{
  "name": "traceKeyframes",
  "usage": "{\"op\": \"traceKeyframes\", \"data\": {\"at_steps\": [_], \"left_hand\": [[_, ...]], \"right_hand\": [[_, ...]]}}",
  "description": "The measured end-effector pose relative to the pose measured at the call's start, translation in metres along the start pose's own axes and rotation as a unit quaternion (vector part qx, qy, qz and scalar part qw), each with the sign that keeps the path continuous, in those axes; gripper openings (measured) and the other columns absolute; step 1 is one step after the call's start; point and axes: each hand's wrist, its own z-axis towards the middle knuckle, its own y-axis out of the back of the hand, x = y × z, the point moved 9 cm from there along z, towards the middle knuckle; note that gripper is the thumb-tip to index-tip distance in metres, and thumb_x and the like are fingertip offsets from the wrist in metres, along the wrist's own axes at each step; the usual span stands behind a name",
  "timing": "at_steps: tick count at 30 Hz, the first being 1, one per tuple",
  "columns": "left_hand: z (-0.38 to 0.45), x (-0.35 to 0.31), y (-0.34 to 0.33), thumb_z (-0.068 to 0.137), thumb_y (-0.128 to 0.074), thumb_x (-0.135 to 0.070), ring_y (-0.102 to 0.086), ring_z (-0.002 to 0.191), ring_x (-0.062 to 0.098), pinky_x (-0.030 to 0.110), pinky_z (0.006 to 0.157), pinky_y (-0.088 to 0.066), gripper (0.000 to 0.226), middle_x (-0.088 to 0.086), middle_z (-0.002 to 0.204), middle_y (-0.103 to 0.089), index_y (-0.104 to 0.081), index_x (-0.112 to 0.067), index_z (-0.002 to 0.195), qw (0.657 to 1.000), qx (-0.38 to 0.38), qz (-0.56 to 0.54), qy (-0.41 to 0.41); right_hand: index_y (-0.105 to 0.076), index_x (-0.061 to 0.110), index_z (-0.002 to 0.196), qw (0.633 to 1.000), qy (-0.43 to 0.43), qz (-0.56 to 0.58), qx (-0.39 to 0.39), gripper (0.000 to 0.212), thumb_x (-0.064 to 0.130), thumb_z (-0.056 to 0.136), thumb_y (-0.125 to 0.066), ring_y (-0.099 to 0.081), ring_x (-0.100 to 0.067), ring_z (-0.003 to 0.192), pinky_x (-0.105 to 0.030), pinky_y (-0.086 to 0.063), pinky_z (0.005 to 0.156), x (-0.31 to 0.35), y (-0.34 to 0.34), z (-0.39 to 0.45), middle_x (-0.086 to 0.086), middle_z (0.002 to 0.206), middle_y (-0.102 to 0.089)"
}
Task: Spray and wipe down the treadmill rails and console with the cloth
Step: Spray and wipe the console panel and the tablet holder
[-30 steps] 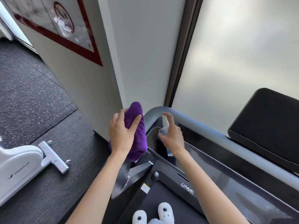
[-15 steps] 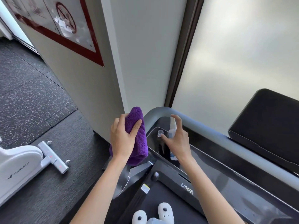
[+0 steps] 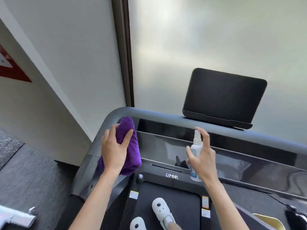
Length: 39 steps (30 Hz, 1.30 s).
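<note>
My left hand (image 3: 114, 150) grips a bunched purple cloth (image 3: 131, 146) and holds it against the left corner of the treadmill's glossy black console (image 3: 232, 161). My right hand (image 3: 203, 156) holds a small white spray bottle (image 3: 195, 150) upright over the middle of the console, index finger raised above the nozzle. The grey front rail (image 3: 166, 117) curves along the console's far edge and down the left side. A black screen (image 3: 224, 95) stands on the rail at the right.
A white wall and a frosted window stand close behind the treadmill. My feet in white shoes (image 3: 162, 209) are on the belt. A yellow object (image 3: 269, 220) and a black item lie at the lower right. Part of a white machine (image 3: 15, 216) sits on the dark floor at left.
The view has swung right, bringing the screen to the centre. My right hand moved the bottle rightward along the console. My left hand brought the cloth from the outer corner onto the console's left end.
</note>
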Motion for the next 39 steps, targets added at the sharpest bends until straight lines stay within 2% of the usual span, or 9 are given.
{"op": "traceKeyframes", "data": {"at_steps": [6, 11, 16, 20, 22, 25, 32, 35, 39], "left_hand": [[-0.020, -0.011, -0.033, 0.086, -0.064, -0.045, -0.056, 0.099, 0.026, 0.040, 0.089, -0.044, 0.040, 0.001, 0.103, -0.058, -0.059, -0.017, 0.115, 0.999, 0.035, -0.013, 0.013], [-0.029, -0.019, -0.048, 0.086, -0.064, -0.044, -0.054, 0.098, 0.029, 0.043, 0.088, -0.045, 0.041, 0.005, 0.103, -0.056, -0.058, -0.016, 0.114, 0.999, 0.041, -0.001, 0.006], [-0.034, -0.026, -0.055, 0.086, -0.065, -0.044, -0.054, 0.100, 0.030, 0.047, 0.090, -0.045, 0.042, 0.007, 0.106, -0.058, -0.059, -0.016, 0.115, 0.999, 0.027, 0.016, 0.016], [-0.034, -0.032, -0.060, 0.085, -0.066, -0.044, -0.054, 0.100, 0.029, 0.043, 0.088, -0.044, 0.040, 0.000, 0.099, -0.054, -0.059, -0.017, 0.114, 1.000, 0.020, 0.009, 0.015], [-0.033, -0.033, -0.063, 0.085, -0.066, -0.044, -0.053, 0.099, 0.028, 0.043, 0.088, -0.044, 0.039, -0.002, 0.097, -0.052, -0.059, -0.018, 0.114, 1.000, 0.028, 0.007, 0.007], [-0.026, -0.033, -0.066, 0.085, -0.066, -0.044, -0.053, 0.101, 0.027, 0.043, 0.090, -0.045, 0.040, 0.001, 0.099, -0.056, -0.059, -0.017, 0.114, 0.999, 0.046, -0.001, 0.001], [-0.014, -0.029, -0.057, 0.086, -0.065, -0.044, -0.054, 0.099, 0.030, 0.044, 0.089, -0.045, 0.041, 0.006, 0.101, -0.058, -0.059, -0.015, 0.115, 0.998, 0.055, 0.007, -0.012], [-0.013, -0.028, -0.057, 0.086, -0.065, -0.045, -0.055, 0.099, 0.029, 0.043, 0.089, -0.045, 0.040, 0.003, 0.101, -0.057, -0.058, -0.017, 0.115, 0.998, 0.062, 0.001, -0.011], [-0.013, -0.027, -0.060, 0.086, -0.064, -0.046, -0.054, 0.101, 0.030, 0.045, 0.089, -0.046, 0.041, 0.002, 0.101, -0.056, -0.058, -0.018, 0.115, 0.998, 0.067, -0.001, -0.009]], "right_hand": [[-0.035, 0.045, 0.135, 0.997, 0.014, -0.074, 0.005, 0.068, 0.010, 0.085, -0.066, -0.041, -0.012, 0.049, -0.035, -0.047, 0.058, -0.009, 0.016, -0.030, 0.007, 0.051, -0.041], [-0.026, 0.049, 0.139, 0.999, 0.010, -0.041, 0.024, 0.075, 0.006, 0.088, -0.060, -0.043, -0.014, 0.052, -0.036, -0.050, 0.061, -0.016, 0.022, -0.030, 0.003, 0.057, -0.045], [-0.033, 0.047, 0.133, 0.999, 0.026, 0.034, 0.009, 0.077, 0.002, 0.083, -0.071, -0.045, -0.013, 0.052, -0.012, -0.045, 0.060, -0.019, 0.040, -0.018, -0.005, 0.055, -0.051], [-0.040, 0.042, 0.128, 0.997, 0.048, 0.051, -0.021, 0.070, 0.009, 0.080, -0.079, -0.048, -0.014, 0.056, -0.007, -0.043, 0.065, -0.017, 0.051, -0.013, -0.008, 0.058, -0.053], [-0.039, 0.044, 0.127, 0.998, 0.042, 0.047, -0.029, 0.068, 0.007, 0.082, -0.075, -0.047, -0.011, 0.055, -0.011, -0.046, 0.065, -0.019, 0.051, -0.011, -0.007, 0.054, -0.050], [-0.038, 0.051, 0.130, 0.999, 0.022, 0.030, 0.004, 0.071, 0.003, 0.085, -0.066, -0.052, -0.020, 0.051, -0.035, -0.057, 0.063, -0.018, 0.041, -0.009, -0.005, 0.059, -0.052], [-0.037, 0.049, 0.127, 0.999, 0.018, -0.037, 0.024, 0.068, 0.009, 0.083, -0.069, -0.041, -0.008, 0.055, -0.014, -0.038, 0.053, -0.013, 0.014, -0.013, 0.009, 0.061, -0.041], [-0.038, 0.046, 0.122, 0.999, 0.003, -0.047, 0.015, 0.064, 0.002, 0.082, -0.061, -0.037, -0.010, 0.048, -0.017, -0.037, 0.050, -0.015, 0.012, -0.014, 0.009, 0.054, -0.038], [-0.036, 0.044, 0.121, 0.998, -0.014, -0.067, 0.000, 0.066, -0.001, 0.078, -0.057, -0.043, -0.018, 0.053, -0.035, -0.045, 0.056, -0.020, 0.018, -0.019, 0.004, 0.057, -0.042]]}}
